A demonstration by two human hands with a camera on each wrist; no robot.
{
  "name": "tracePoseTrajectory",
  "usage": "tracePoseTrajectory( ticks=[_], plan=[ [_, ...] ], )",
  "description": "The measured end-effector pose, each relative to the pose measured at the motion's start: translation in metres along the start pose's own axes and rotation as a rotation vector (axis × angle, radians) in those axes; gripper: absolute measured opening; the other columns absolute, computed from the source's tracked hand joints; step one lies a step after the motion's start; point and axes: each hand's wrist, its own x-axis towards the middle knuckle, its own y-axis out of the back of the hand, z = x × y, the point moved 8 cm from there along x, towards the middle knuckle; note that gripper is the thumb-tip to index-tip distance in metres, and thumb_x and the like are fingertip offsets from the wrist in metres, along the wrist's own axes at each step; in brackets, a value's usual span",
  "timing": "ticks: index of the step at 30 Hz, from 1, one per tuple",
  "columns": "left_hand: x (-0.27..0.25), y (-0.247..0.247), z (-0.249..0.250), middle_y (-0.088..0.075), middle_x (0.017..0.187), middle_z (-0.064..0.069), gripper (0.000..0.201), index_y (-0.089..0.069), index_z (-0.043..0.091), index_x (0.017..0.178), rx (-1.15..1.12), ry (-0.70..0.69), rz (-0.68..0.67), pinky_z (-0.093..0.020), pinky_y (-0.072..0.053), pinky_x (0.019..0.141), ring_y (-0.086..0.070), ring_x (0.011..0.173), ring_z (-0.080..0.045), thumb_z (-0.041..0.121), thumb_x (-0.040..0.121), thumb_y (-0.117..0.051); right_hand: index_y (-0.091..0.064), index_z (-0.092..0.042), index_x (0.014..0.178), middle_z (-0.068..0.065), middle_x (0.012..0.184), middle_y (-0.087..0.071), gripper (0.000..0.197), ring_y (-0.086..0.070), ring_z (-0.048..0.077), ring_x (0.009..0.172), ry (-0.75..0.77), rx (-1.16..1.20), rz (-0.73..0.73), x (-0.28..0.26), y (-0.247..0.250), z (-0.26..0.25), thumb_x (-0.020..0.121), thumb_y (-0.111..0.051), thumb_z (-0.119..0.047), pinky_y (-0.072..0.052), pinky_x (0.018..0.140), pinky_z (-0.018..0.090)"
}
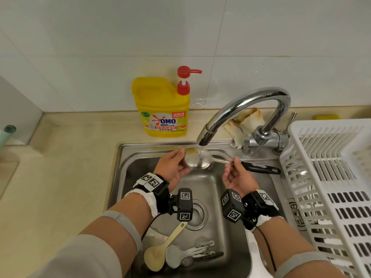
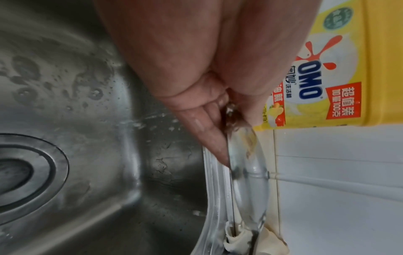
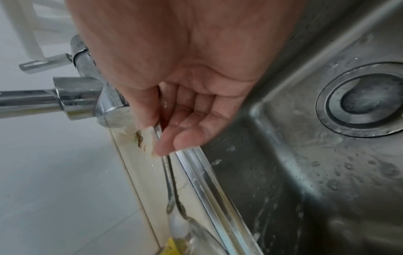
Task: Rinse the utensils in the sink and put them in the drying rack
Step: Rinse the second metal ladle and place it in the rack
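Note:
A steel ladle (image 1: 197,162) with a black grip (image 1: 261,169) is held level under the tap spout (image 1: 204,137), and a thin stream of water falls into its bowl. My left hand (image 1: 183,160) cups the bowl's left side, thumb on the rim and fingers beneath. In the left wrist view my left hand (image 2: 231,120) clasps the bowl's edge (image 2: 250,172). My right hand (image 1: 232,163) pinches the metal shaft; in the right wrist view my right hand (image 3: 158,132) shows the shaft (image 3: 169,181) running out from between thumb and fingers. A beige spoon (image 1: 158,255), a grey spoon (image 1: 173,255) and forks (image 1: 202,249) lie on the sink floor.
The steel sink (image 1: 124,167) has its drain (image 1: 197,214) in the middle. A white slatted drying rack (image 1: 331,177) stands to the right of the sink. A yellow detergent bottle (image 1: 163,109) and a stained cloth (image 1: 245,123) sit on the counter behind.

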Motion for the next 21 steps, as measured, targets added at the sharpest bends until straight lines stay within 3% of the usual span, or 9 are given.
tracePoseTrajectory(
  ticks=[5,9,13,17,21],
  plan=[
    [0.000,0.000,-0.003,-0.071,0.116,-0.017,0.031,-0.058,0.003,0.129,-0.033,0.035,-0.004,-0.033,-0.061,0.074,-0.071,0.101,-0.023,0.016,0.106,-0.040,-0.069,-0.007,0.092,0.003,0.068,-0.065,0.027,-0.061,0.008,0.054,0.003,0.020,0.029,0.005,0.007,0.000,0.094,-0.062,-0.033,-0.055,0.051,0.021],
    [-0.002,-0.010,-0.004,-0.066,0.122,-0.020,0.035,-0.055,0.001,0.129,0.026,0.003,-0.044,-0.032,-0.060,0.074,-0.070,0.100,-0.026,0.003,0.094,-0.062,-0.069,-0.008,0.091,0.003,0.067,-0.065,0.027,-0.061,0.008,0.054,0.010,0.004,0.014,0.002,0.005,0.000,0.096,-0.061,-0.033,-0.055,0.051,0.021],
    [-0.001,-0.008,-0.004,-0.065,0.124,-0.020,0.042,-0.058,0.003,0.125,0.116,-0.035,0.003,-0.029,-0.059,0.067,-0.069,0.097,-0.026,0.006,0.086,-0.073,-0.070,-0.010,0.089,0.003,0.068,-0.064,0.026,-0.060,0.009,0.056,0.024,-0.044,-0.016,-0.001,-0.001,0.001,0.097,-0.060,-0.033,-0.055,0.052,0.021],
    [-0.001,0.009,0.000,-0.068,0.118,-0.020,0.046,-0.058,-0.001,0.126,-0.020,-0.049,0.086,-0.031,-0.060,0.070,-0.071,0.098,-0.024,0.018,0.087,-0.073,-0.071,-0.009,0.095,0.004,0.073,-0.065,0.024,-0.061,0.012,0.064,0.016,-0.066,-0.047,-0.002,-0.006,0.003,0.096,-0.061,-0.031,-0.058,0.057,0.023],
    [-0.007,0.011,0.000,-0.070,0.119,-0.020,0.044,-0.056,0.000,0.129,-0.201,-0.020,0.062,-0.031,-0.061,0.074,-0.072,0.103,-0.025,0.022,0.092,-0.067,-0.071,-0.009,0.096,0.005,0.074,-0.067,0.021,-0.065,0.012,0.066,-0.013,-0.043,-0.071,-0.003,-0.017,0.013,0.095,-0.062,-0.028,-0.059,0.059,0.024]
  ],
)
